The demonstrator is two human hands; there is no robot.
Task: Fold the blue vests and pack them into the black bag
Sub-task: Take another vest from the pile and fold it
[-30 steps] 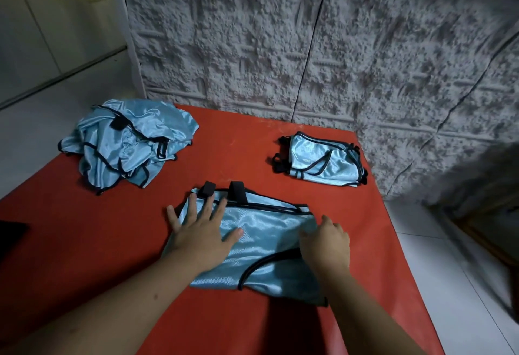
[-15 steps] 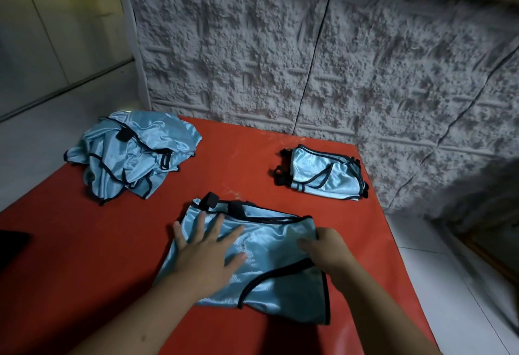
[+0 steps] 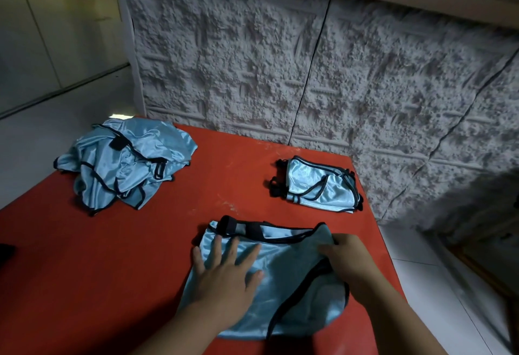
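While the left hand (image 3: 224,279) lies flat with fingers spread on a blue vest (image 3: 283,279), the right hand (image 3: 345,256) curls over that vest's right edge, fingers bent onto the cloth near the black trim; whether it truly pinches the fabric cannot be told. Seen from the head camera, this vest lies at about 6 o'clock on the red table (image 3: 84,270), close to the person, with two black tabs (image 3: 241,228) at its far edge just beyond the left fingertips. At about 10 o'clock, near the table's far left corner, sits a loose pile (image 3: 126,163) of more blue vests, rumpled and edged in black. At about 2 o'clock, near the far right corner, rests a folded vest (image 3: 317,186), compact and well apart from both hands. A dark shape (image 3: 5,250) shows at 9 o'clock on the left edge of the view; what it is cannot be told. Behind the table stands a rough grey wall (image 3: 309,74).
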